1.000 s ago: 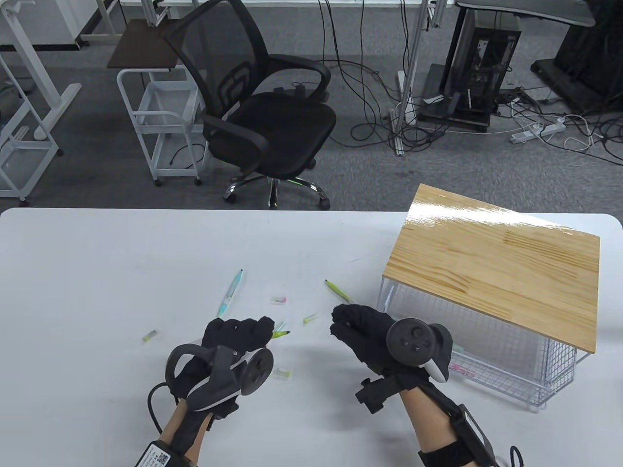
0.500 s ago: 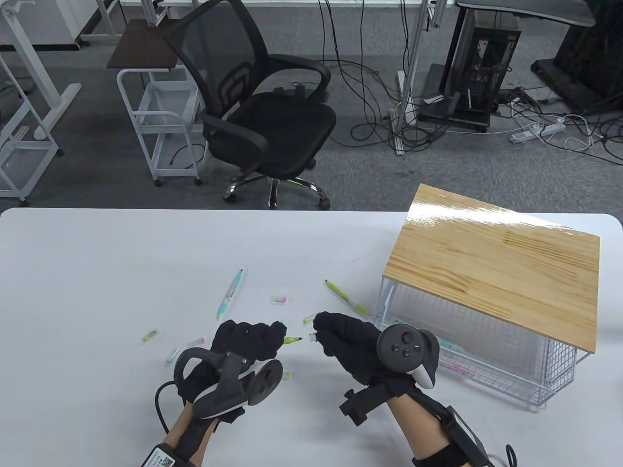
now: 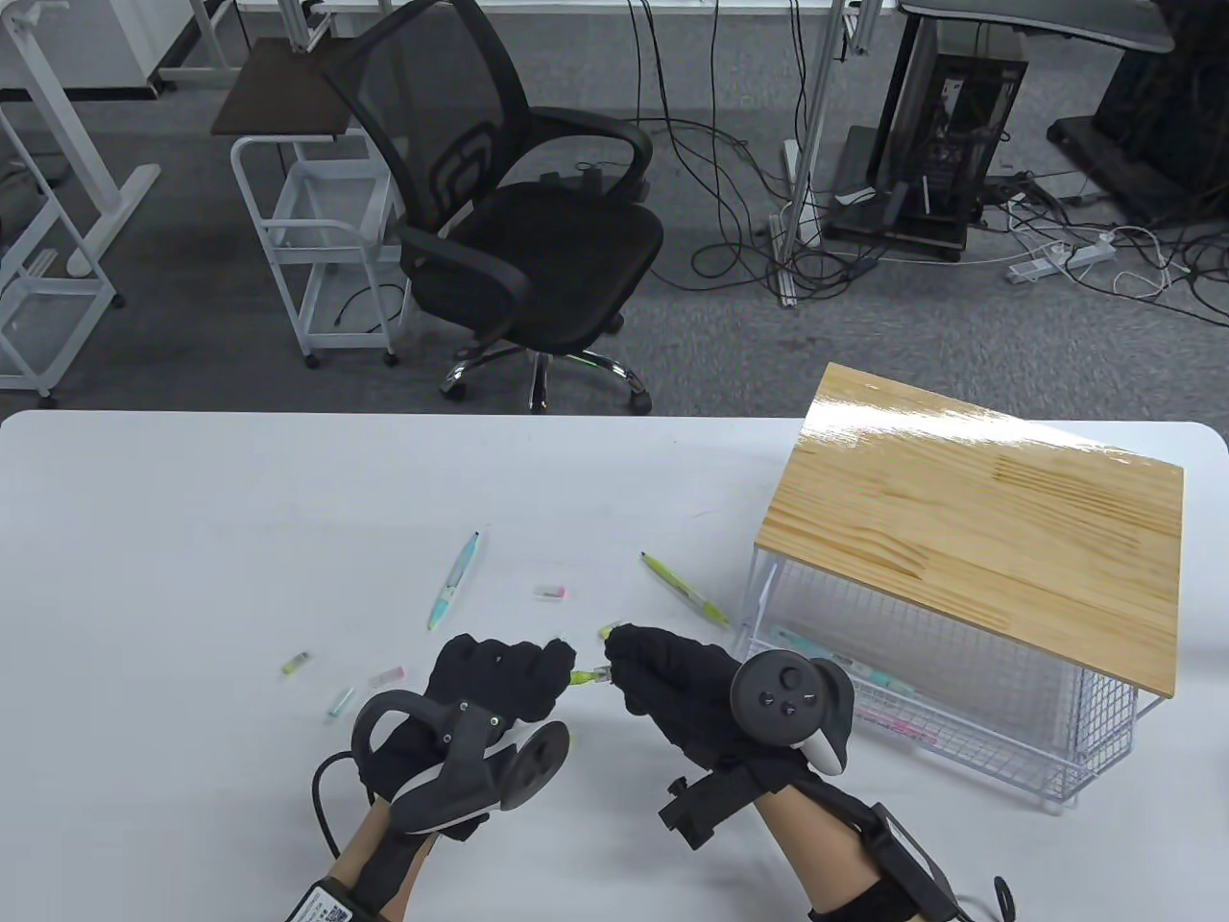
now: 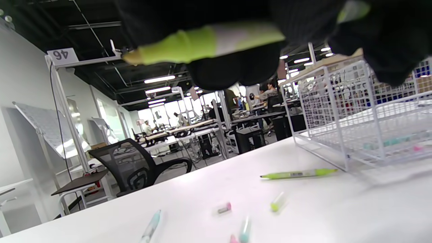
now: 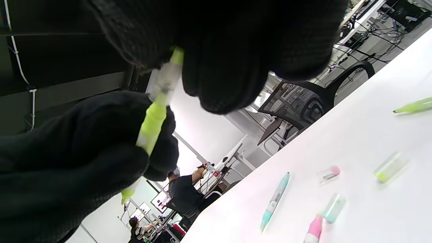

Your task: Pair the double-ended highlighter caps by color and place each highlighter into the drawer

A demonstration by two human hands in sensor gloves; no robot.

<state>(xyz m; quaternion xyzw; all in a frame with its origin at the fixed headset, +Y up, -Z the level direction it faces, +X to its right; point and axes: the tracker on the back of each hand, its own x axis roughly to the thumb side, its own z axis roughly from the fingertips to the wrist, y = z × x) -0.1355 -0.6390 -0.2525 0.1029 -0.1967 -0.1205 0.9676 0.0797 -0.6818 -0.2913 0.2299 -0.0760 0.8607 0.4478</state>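
Note:
My left hand (image 3: pixel 552 665) grips a green highlighter (image 3: pixel 582 677) just above the table, its tip pointing right. My right hand (image 3: pixel 619 658) pinches a clear green-ended cap (image 3: pixel 602 672) that meets that tip. In the right wrist view the cap (image 5: pixel 166 78) sits at the highlighter's (image 5: pixel 151 123) upper end, between my fingers. The left wrist view shows the green barrel (image 4: pixel 209 42) under my curled fingers. The wire drawer (image 3: pixel 970 715) with a wooden top stands to the right and holds a teal and a pink highlighter.
On the white table lie a teal highlighter (image 3: pixel 453 581), a second green highlighter (image 3: pixel 684 589) and loose caps: pink (image 3: pixel 550 592), green (image 3: pixel 296 662), pink (image 3: pixel 386 676), teal (image 3: pixel 339 702), green (image 3: pixel 608 631). An office chair (image 3: pixel 518 221) stands beyond the far edge.
Both hands have come together: the left moved right with the highlighter, and the right moved left with the cap until it met the highlighter's tip.

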